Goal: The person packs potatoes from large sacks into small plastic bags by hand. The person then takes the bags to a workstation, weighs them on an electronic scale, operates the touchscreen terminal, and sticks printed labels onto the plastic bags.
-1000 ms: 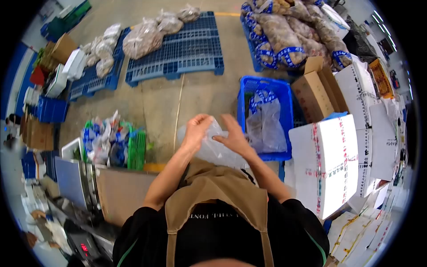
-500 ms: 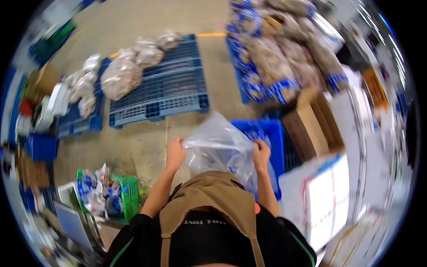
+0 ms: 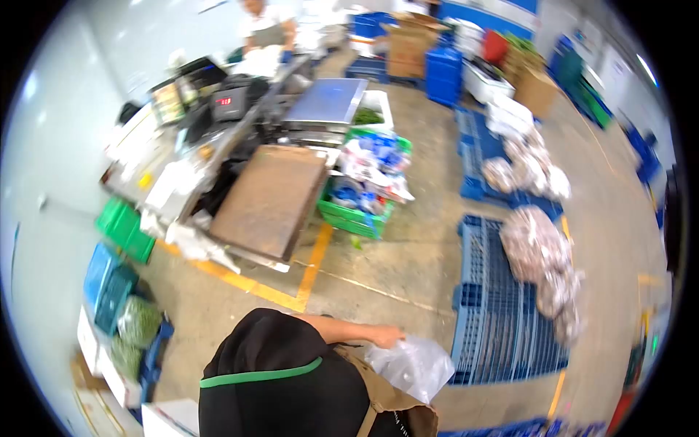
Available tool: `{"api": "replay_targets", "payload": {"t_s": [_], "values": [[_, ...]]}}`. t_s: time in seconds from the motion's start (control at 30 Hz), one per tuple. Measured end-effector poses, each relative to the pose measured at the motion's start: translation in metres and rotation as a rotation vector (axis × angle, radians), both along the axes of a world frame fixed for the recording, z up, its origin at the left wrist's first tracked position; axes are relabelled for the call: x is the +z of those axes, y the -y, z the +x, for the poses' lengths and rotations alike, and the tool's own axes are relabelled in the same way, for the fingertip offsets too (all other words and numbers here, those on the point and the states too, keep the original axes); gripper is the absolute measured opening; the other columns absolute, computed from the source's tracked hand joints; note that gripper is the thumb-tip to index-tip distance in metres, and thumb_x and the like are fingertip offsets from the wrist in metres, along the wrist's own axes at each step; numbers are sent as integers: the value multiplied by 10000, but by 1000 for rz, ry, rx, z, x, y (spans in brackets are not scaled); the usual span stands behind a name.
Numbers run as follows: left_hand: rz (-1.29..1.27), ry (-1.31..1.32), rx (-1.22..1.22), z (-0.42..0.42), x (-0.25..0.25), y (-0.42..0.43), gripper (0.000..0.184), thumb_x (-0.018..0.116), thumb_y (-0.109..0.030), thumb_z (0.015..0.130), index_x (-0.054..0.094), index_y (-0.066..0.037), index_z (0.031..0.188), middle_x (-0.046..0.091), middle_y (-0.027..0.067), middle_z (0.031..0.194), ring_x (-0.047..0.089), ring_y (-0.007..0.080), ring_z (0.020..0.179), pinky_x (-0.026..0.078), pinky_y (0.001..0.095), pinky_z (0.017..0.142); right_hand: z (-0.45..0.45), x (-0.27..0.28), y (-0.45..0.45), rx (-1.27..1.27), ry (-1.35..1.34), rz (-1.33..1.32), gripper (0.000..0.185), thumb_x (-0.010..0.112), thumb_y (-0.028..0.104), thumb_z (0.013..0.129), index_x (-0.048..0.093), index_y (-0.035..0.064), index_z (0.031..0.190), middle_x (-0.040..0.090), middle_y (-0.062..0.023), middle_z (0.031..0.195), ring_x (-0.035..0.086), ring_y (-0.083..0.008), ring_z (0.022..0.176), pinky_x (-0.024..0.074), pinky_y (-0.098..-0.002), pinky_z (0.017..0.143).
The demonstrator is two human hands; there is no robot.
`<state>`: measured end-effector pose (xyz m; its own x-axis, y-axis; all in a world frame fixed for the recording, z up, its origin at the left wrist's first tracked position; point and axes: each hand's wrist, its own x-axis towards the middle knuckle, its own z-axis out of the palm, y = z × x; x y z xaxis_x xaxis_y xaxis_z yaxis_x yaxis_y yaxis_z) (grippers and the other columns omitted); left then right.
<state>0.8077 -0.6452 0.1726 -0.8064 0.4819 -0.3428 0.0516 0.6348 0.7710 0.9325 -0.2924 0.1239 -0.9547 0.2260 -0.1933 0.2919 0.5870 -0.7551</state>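
Note:
My left hand [image 3: 386, 336] is closed on the edge of a clear plastic bag [image 3: 413, 368], which hangs crumpled in front of the brown apron [image 3: 389, 390]. My right hand is out of sight. Just past the bag lies a blue plastic pallet [image 3: 502, 320], with filled clear bags [image 3: 535, 244] along its far side.
A platform scale [image 3: 269, 200] stands by a cluttered counter [image 3: 171, 175] with a red-digit display [image 3: 230, 103]. Beside it sits a green crate [image 3: 353, 218] of plastic bags. Another person [image 3: 268, 33] is at the back. A second blue pallet [image 3: 473, 156] holds more bags.
My view has swung left, from the pallets and blue crate to the scale and counter. Both hands held the bag's mouth before; now only the left hand shows on it.

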Motion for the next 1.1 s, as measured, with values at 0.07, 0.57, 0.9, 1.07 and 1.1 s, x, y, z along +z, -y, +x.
{"api": "replay_targets", "payload": {"t_s": [0.07, 0.57, 0.9, 1.07, 1.1], "values": [[-138, 81, 169, 30, 9, 57, 409, 488, -51, 721, 545, -16, 1124, 590, 233, 1061, 553, 375, 1020, 443, 454, 854, -30, -7, 22, 161, 83, 28, 356, 565, 82, 692, 613, -31, 1025, 646, -178, 893, 610, -255, 817, 468, -342, 757], [868, 382, 1585, 319, -1, 317, 275, 536, -67, 729, 617, 2, 982, 646, 92, 805, 633, 204, 767, 503, 367, 617, -46, -70, 314, 1202, 332, 78, 390, 579, 135, 701, 633, 42, 1076, 652, -212, 921, 636, -292, 865, 484, -347, 756], [-217, -128, 2457, 539, -68, 280, 298, 497, -72, 739, 648, 34, 974, 660, 186, 838, 631, 253, 785, 489, 360, 718, -55, 7, 556, 1919, 96, 252, 374, 521, 54, 652, 653, 45, 1002, 627, -220, 922, 600, -375, 896, 481, -408, 810], [97, 21, 2721, 565, 11, 283, 186, 524, -71, 783, 642, 32, 883, 652, 166, 811, 638, 248, 799, 491, 347, 716, -17, 76, 705, 2031, 14, -40, 327, 531, 61, 704, 639, 30, 1011, 643, -212, 917, 619, -351, 881, 480, -388, 797], [294, -88, 2754, 570, 21, 296, 160, 528, -62, 785, 635, 25, 866, 648, 150, 802, 638, 249, 804, 495, 350, 707, -1, 97, 734, 1997, 48, -66, 321, 530, 53, 712, 637, 29, 1014, 646, -205, 917, 621, -348, 881, 479, -385, 801]]}}
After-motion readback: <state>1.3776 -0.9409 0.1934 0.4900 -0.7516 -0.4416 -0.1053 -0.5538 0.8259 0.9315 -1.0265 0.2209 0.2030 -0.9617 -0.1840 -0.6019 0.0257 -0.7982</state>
